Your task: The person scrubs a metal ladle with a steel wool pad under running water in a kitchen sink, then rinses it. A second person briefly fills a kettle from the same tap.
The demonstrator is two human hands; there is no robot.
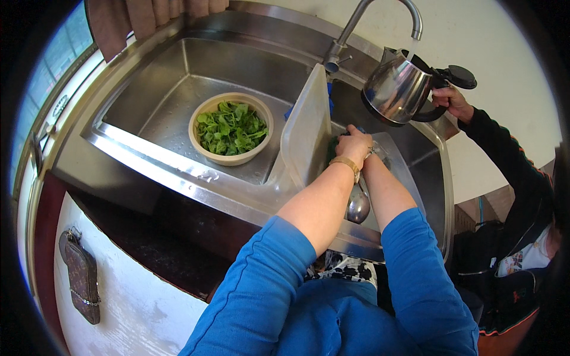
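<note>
Over the right sink basin, my left hand reaches down beside an upright translucent plastic container. My right hand is mostly hidden behind the left one; only its wrist, with a bracelet, shows. Something green and blue lies partly under my hands, and whether I grip it cannot be made out. Below my wrists a metal ladle rests in a clear plastic container. Another person's hand holds a steel kettle with its lid raised, and water runs into it from the faucet.
A beige bowl of green leaves stands in the left sink basin. The sink's metal front edge runs before me. The other person in a dark jacket stands close on the right. A small brown bag lies at lower left.
</note>
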